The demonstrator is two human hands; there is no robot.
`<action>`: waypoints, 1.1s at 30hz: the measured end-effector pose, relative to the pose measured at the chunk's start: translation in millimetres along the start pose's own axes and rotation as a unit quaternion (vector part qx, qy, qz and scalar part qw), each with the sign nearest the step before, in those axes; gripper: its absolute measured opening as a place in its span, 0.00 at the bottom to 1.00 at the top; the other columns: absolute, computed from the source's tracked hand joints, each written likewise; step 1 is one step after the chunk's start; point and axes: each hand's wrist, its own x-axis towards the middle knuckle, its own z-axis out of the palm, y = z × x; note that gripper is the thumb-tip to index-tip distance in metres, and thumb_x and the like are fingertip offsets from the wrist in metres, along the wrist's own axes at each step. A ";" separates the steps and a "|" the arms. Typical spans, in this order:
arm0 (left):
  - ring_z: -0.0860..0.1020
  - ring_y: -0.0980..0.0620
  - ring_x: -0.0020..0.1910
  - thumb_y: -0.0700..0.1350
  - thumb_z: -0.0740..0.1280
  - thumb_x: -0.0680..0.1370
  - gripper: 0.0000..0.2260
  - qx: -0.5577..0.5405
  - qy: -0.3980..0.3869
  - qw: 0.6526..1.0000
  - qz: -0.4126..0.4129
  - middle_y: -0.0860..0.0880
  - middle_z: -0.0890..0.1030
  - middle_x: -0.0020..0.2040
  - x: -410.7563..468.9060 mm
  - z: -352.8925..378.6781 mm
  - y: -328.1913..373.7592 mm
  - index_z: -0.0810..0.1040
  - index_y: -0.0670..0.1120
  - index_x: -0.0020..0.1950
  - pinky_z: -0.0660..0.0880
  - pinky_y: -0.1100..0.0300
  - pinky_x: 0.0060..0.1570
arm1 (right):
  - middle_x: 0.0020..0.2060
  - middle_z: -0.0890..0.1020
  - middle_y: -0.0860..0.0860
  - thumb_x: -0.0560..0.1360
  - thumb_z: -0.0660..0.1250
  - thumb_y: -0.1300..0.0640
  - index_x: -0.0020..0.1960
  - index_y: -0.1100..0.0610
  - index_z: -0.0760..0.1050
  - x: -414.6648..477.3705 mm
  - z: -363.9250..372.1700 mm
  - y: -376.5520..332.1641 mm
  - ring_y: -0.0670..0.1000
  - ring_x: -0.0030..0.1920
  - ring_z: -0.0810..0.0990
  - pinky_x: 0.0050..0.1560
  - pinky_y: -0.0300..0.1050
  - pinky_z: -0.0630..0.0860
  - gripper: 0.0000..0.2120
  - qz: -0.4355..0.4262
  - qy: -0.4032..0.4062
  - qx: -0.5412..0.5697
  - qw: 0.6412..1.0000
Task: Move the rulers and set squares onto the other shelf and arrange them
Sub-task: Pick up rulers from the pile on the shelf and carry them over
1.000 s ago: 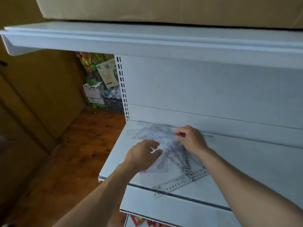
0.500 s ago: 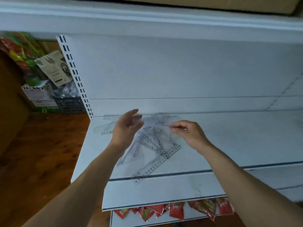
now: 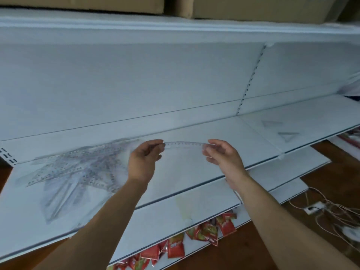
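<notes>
A clear ruler (image 3: 184, 143) hangs in the air above the white shelf (image 3: 194, 172), bowed slightly upward. My left hand (image 3: 145, 161) pinches its left end and my right hand (image 3: 222, 154) pinches its right end. A blurred heap of several clear rulers and set squares (image 3: 78, 170) lies on the shelf to the left of my left hand. On the neighbouring shelf section (image 3: 311, 121) at the right lie two clear set squares (image 3: 287, 135), one behind the other.
A slotted upright (image 3: 251, 78) divides the two shelf sections. Cardboard boxes (image 3: 253, 6) sit on the top shelf. Red snack packets (image 3: 194, 236) hang below the shelf front. Tangled cords (image 3: 331, 211) lie on the wooden floor at the right.
My hands have lifted one ruler out of the heap and hold it by both ends. The view has swung right, so the heap now lies at the left.
</notes>
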 end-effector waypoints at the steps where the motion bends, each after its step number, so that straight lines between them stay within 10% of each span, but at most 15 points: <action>1: 0.80 0.55 0.43 0.36 0.68 0.76 0.07 0.000 -0.007 1.000 -0.006 0.47 0.83 0.44 -4.9 22.2 -4.0 0.81 0.47 0.47 0.77 0.64 0.42 | 0.47 0.83 0.55 0.77 0.65 0.65 0.52 0.55 0.76 -0.2 -19.1 -1.9 0.51 0.47 0.83 0.47 0.41 0.79 0.07 -0.002 0.012 0.004 1.000; 33: 0.76 0.53 0.41 0.36 0.69 0.75 0.09 0.102 -0.269 0.957 0.028 0.51 0.79 0.41 32.1 542.4 -89.5 0.78 0.51 0.44 0.73 0.54 0.49 | 0.43 0.83 0.52 0.77 0.66 0.60 0.52 0.57 0.76 114.7 -480.3 -42.8 0.49 0.42 0.81 0.43 0.41 0.76 0.04 0.010 0.258 0.038 0.965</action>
